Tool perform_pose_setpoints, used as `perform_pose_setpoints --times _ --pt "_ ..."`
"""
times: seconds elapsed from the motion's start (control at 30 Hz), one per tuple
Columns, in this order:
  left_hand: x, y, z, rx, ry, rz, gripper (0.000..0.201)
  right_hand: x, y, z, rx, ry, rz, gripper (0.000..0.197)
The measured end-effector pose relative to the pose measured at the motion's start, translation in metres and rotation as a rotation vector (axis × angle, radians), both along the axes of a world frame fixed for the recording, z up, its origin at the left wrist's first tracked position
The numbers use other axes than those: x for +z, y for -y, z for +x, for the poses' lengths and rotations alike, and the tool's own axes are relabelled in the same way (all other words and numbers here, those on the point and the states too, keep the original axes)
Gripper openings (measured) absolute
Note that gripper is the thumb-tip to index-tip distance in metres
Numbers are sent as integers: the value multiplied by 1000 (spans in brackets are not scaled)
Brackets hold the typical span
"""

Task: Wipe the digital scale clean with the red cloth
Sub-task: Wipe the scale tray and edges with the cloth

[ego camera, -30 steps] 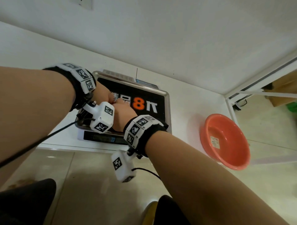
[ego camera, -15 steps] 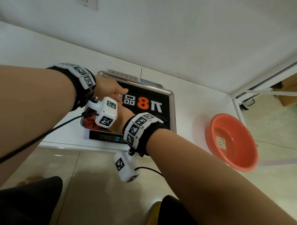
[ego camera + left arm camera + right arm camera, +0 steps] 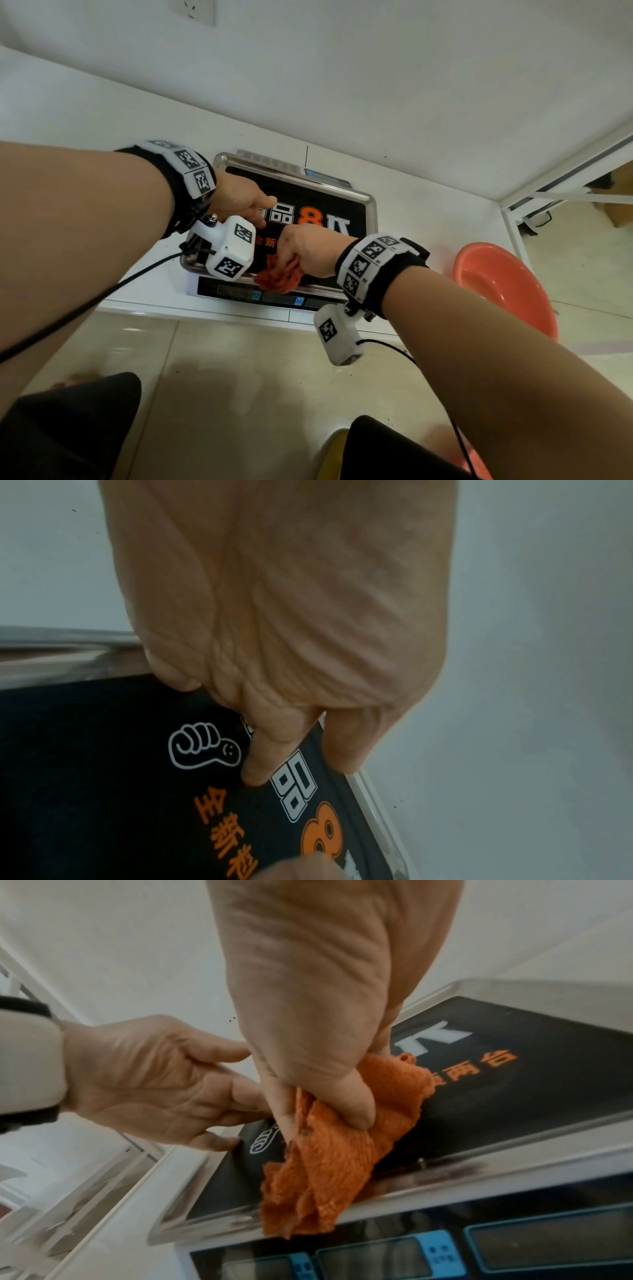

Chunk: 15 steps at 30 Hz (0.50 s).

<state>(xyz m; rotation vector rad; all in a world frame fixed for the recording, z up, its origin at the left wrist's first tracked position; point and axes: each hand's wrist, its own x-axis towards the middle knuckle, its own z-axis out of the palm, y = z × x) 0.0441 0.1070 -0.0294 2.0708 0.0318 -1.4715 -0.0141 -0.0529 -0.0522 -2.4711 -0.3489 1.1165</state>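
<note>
Both your hands sit mid-frame: right hand point(image 3: 308, 251) clutches the cloth point(image 3: 279, 277) on the scale point(image 3: 363, 205); left hand point(image 3: 236, 202), fingers relaxed, steadies its black top.

Red cloth point(image 3: 279, 275); black, orange-lettered scale point(image 3: 342, 212)

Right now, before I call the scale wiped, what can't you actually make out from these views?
- Scale display: head view too small, right wrist view blurred; no readout legible.
- Tray's near-left corner: head view, hidden behind the left wrist camera.
- Surface under the red cloth and right hand: covered, so its cleanliness is unknown.
- Left hand fingertips: the palm blocks most in the left wrist view.
- Orange basin: its near rim is hidden by the right forearm.
</note>
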Motion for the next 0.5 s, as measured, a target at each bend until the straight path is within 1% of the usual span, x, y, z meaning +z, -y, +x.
perform_pose_setpoints --times 0.07,0.13,0.23,0.3,0.37,0.43,0.5 --pt "0 2 -2 20 1 5 62 -4 10 1 -97 -56 34 8" --pt "4 5 -6 20 51 29 57 -1 19 0 -115 -44 -4 7" --pt "14 8 -15 12 125 85 51 0 34 -5 7 29 -110 18" --pt "16 10 -19 -16 170 110 50 -1 43 -8 3 21 -126 16" --pt "18 14 -21 -53 202 158 54 5 54 -10 -66 20 -94 13" --pt "17 17 -18 -83 230 174 55 19 69 -9 -202 47 -52 24" --pt "16 19 -19 -147 288 184 52 28 86 -8 -362 73 -12 29"
